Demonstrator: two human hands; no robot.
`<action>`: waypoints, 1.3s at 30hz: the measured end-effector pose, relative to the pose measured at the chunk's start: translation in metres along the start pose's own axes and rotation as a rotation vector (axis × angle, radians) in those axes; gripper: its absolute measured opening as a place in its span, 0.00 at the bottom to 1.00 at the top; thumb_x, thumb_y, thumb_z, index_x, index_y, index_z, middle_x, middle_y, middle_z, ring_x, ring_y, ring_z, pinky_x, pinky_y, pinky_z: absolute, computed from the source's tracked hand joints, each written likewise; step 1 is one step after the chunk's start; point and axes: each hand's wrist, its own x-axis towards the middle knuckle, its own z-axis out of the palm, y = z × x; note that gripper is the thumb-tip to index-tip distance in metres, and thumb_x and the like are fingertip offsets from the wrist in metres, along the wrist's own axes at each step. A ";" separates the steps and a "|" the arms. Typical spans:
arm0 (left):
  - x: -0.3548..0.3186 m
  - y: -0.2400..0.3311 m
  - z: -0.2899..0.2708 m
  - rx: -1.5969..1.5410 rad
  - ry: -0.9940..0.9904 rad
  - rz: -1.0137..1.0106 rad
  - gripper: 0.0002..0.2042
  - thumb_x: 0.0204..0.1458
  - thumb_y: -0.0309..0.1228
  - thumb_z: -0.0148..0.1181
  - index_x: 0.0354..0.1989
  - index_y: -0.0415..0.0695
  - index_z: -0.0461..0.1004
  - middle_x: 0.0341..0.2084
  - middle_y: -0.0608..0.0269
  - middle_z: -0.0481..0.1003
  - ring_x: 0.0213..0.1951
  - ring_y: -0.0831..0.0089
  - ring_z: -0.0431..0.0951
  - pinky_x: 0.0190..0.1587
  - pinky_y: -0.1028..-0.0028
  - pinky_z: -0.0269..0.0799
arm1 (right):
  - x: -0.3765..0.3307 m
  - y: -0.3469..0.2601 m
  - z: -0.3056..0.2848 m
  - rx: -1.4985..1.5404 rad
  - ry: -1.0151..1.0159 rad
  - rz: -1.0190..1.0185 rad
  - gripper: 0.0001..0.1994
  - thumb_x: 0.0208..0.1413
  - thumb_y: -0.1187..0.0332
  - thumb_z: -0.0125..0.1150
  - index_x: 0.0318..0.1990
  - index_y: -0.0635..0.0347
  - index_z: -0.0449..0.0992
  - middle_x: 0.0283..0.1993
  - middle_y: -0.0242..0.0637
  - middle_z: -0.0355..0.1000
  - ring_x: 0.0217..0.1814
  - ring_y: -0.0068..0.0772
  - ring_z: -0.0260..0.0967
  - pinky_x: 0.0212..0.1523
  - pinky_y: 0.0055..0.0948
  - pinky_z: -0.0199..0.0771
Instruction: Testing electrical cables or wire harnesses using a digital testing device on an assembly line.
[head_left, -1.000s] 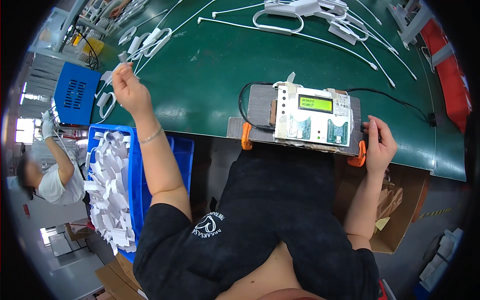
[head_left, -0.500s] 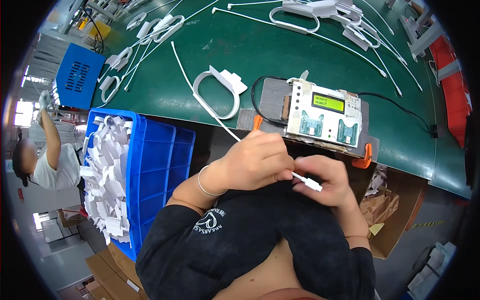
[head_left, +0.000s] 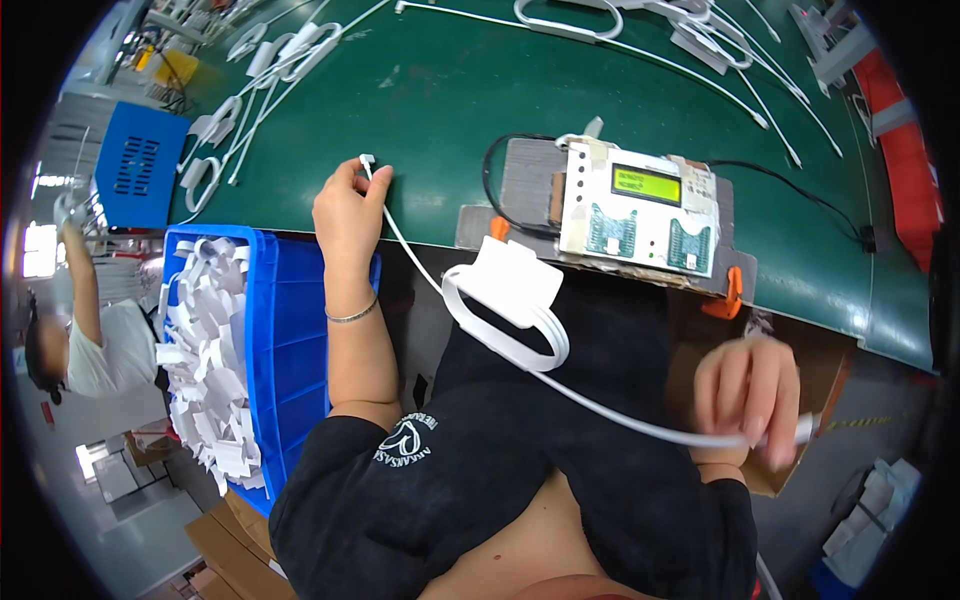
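A white cable [head_left: 625, 417] stretches between my hands in front of my chest, its middle coiled into a loop wrapped with a white paper band [head_left: 510, 281]. My left hand [head_left: 350, 215], over the table's front edge, pinches one end just below its small white plug [head_left: 367, 161]. Lower on the right, my right hand [head_left: 745, 395] is smeared by motion, with fingers curled over the other end; a blurred white plug [head_left: 806, 428] sticks out beyond them. Behind the loop, on the table, sits a white tester box [head_left: 640, 215] with a lit yellow-green display and two green circuit boards.
More banded white cables [head_left: 300, 55] lie along the back of the green table [head_left: 440, 110]. A blue bin [head_left: 290, 340] full of white paper strips stands left, below a blue box [head_left: 145, 165]. Orange clamps [head_left: 724, 293] grip the tester's board. At far left is another person [head_left: 95, 335].
My hands have spread apart: left up and leftward to one cable end, right outward and down with the other. The looped cable has come off the table and hangs between them.
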 end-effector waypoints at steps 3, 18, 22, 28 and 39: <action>-0.003 0.014 0.011 -0.429 -0.098 0.154 0.07 0.50 0.28 0.59 0.33 0.36 0.76 0.19 0.62 0.74 0.20 0.79 0.71 0.25 0.79 0.65 | -0.019 -0.001 0.018 -0.308 0.676 0.082 0.13 0.56 0.62 0.56 0.27 0.64 0.73 0.28 0.39 0.70 0.23 0.25 0.63 0.23 0.20 0.66; -0.086 0.110 0.001 -0.522 -0.438 1.008 0.09 0.46 0.35 0.62 0.29 0.43 0.73 0.20 0.63 0.65 0.22 0.65 0.70 0.23 0.69 0.65 | -0.050 0.043 0.013 -0.552 1.354 0.422 0.16 0.61 0.67 0.45 0.22 0.64 0.67 0.12 0.29 0.57 0.12 0.19 0.50 0.14 0.18 0.52; -0.091 0.116 0.008 -0.410 -0.370 0.977 0.06 0.46 0.32 0.61 0.28 0.43 0.73 0.19 0.63 0.65 0.22 0.65 0.70 0.24 0.69 0.65 | -0.055 0.040 0.010 -0.561 1.302 0.424 0.16 0.61 0.66 0.45 0.22 0.63 0.66 0.12 0.29 0.57 0.12 0.19 0.50 0.14 0.19 0.52; -0.089 0.117 0.011 -0.346 -0.358 0.937 0.07 0.45 0.31 0.62 0.25 0.43 0.72 0.19 0.62 0.65 0.23 0.65 0.70 0.24 0.68 0.65 | -0.051 0.044 0.010 -0.570 1.319 0.370 0.16 0.61 0.66 0.44 0.22 0.63 0.67 0.13 0.29 0.57 0.12 0.18 0.50 0.15 0.19 0.52; -0.096 0.115 0.023 -0.421 -0.128 0.819 0.09 0.37 0.31 0.67 0.24 0.47 0.71 0.22 0.68 0.68 0.28 0.67 0.68 0.28 0.71 0.58 | -0.044 0.038 0.010 -0.675 1.326 0.506 0.17 0.62 0.63 0.45 0.27 0.68 0.71 0.15 0.33 0.63 0.14 0.20 0.57 0.16 0.18 0.56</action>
